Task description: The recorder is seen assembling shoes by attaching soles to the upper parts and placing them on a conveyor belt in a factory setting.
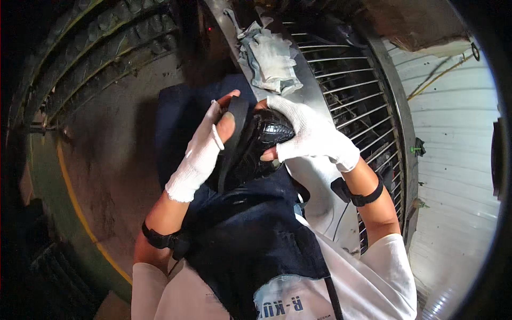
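You have a black shoe (260,152) above your lap, its dark sole edge turned to the left and its glossy, scale-patterned upper to the right. Your left hand (200,149) grasps it by the sole side, thumb over the edge; your right hand (312,130) has its fingers curled around the upper. Both hands wear white gloves that leave the fingertips bare. Under the shoe lies your dark blue apron (250,224). Farther off, pale cloths (272,58) sit piled on the metal desk (314,98), just left of a barred rack (354,82).
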Motion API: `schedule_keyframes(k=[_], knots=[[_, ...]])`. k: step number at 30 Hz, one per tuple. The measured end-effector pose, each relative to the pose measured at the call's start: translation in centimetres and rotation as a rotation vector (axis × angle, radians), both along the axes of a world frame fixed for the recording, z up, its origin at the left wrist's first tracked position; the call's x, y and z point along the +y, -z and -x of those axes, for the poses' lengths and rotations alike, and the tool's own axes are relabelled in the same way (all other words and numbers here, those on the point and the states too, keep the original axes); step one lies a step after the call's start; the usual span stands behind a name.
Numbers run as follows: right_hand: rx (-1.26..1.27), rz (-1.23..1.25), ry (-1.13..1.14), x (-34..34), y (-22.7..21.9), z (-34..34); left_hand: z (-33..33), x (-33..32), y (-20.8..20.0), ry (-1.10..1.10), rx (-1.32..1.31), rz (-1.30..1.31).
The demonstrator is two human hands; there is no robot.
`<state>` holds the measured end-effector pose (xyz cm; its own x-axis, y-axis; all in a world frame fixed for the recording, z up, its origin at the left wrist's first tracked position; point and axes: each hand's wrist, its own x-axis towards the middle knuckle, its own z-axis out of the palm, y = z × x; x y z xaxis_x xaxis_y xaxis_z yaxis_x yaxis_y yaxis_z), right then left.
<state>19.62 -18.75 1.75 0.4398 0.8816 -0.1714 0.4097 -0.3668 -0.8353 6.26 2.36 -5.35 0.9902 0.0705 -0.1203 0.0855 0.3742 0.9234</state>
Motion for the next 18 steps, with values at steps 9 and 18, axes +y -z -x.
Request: schedule_keyframes(k=[9,18], knots=[[-0.134,0.055,0.043,2.2,-1.9,2.7,2.0,-1.9,-0.7,-0.312,-0.107,-0.200],[-0.320,-0.049,-0.070,2.4,-2.7,6.2,6.2,-1.8,-2.3,-0.264,-0.173,-0.541]])
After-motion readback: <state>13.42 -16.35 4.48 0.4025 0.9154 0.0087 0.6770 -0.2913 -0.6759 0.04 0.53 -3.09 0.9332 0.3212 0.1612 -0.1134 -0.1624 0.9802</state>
